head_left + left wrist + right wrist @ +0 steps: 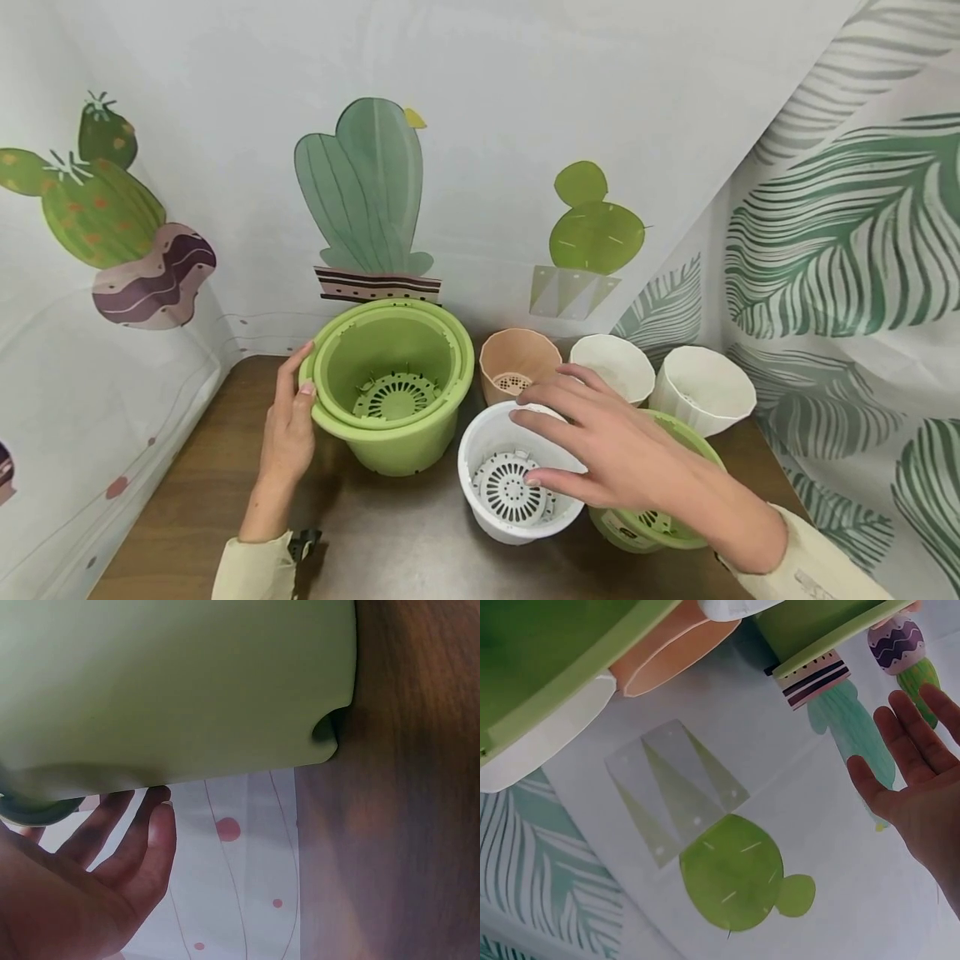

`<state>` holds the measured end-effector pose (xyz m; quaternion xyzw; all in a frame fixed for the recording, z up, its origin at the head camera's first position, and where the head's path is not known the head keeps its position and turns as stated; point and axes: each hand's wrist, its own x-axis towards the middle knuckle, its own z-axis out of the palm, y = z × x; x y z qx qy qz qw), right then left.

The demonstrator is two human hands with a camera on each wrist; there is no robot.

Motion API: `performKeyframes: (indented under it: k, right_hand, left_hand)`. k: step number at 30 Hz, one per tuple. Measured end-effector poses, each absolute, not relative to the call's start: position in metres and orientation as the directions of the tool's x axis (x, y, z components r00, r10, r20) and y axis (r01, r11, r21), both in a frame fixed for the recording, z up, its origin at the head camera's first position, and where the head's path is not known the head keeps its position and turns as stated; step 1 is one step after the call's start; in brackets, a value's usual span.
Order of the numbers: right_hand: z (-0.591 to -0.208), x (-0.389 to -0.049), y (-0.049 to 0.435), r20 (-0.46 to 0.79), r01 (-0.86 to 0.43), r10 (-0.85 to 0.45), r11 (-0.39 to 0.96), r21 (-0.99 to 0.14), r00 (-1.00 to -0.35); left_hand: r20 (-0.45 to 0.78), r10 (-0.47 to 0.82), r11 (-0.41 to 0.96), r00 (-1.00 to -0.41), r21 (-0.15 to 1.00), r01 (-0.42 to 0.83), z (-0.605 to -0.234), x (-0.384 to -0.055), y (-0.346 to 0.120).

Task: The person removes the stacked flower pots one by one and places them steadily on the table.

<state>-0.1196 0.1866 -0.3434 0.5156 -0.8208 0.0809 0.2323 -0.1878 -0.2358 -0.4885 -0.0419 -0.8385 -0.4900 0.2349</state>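
My left hand (pixel 288 433) rests against the left rim of a large green plant pot (pixel 401 450), fingers mostly extended; the left wrist view shows those fingers (pixel 154 840) at the edge of the pot's wall (pixel 187 682). Inside this pot sits a second green rim, seemingly a nested pot with a slotted bottom. To its right stands a white plant pot (pixel 517 525) with a slotted base. Over that pot's right side hovers my right hand (pixel 615 450), fingers spread and holding nothing. Partly behind the right forearm is a smaller green pot (pixel 633 533).
At the back stand a terracotta-coloured pot (pixel 517 350) and two ribbed white pots, one in the middle (pixel 611 354) and one farther right (pixel 708 387). A cactus-printed cloth (pixel 495 150) hangs behind the brown wooden table (pixel 397 550).
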Motion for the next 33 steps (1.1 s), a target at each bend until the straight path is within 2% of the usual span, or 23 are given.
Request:
performKeyframes:
  k: [4, 10, 13, 25, 33]
  right_hand:
    - [-0.343, -0.123, 0.179, 0.446, -0.89, -0.821, 0.443, 0.103, -0.357]
    - [-0.343, -0.131, 0.164, 0.487, -0.919, -0.829, 0.375, 0.122, -0.274]
    - [-0.343, -0.136, 0.157, 0.49, -0.926, -0.832, 0.359, 0.118, -0.26]
    - [-0.346, -0.158, 0.135, 0.431, -0.919, -0.84, 0.39, 0.055, -0.33]
    - [-0.353, -0.172, 0.124, 0.429, -0.922, -0.836, 0.388, 0.018, -0.343]
  left_hand:
    - [0.437, -0.16, 0.508, -0.885, 0.805, 0.306, -0.489, -0.187, -0.236]
    - [0.438, -0.16, 0.519, -0.885, 0.8, 0.302, -0.487, -0.186, -0.236]
    - [0.436, -0.162, 0.518, -0.885, 0.801, 0.3, -0.487, -0.186, -0.236]
    - [0.439, -0.162, 0.507, -0.884, 0.805, 0.307, -0.487, -0.186, -0.236]
    - [0.44, -0.149, 0.515, -0.886, 0.799, 0.31, -0.486, -0.186, -0.235]
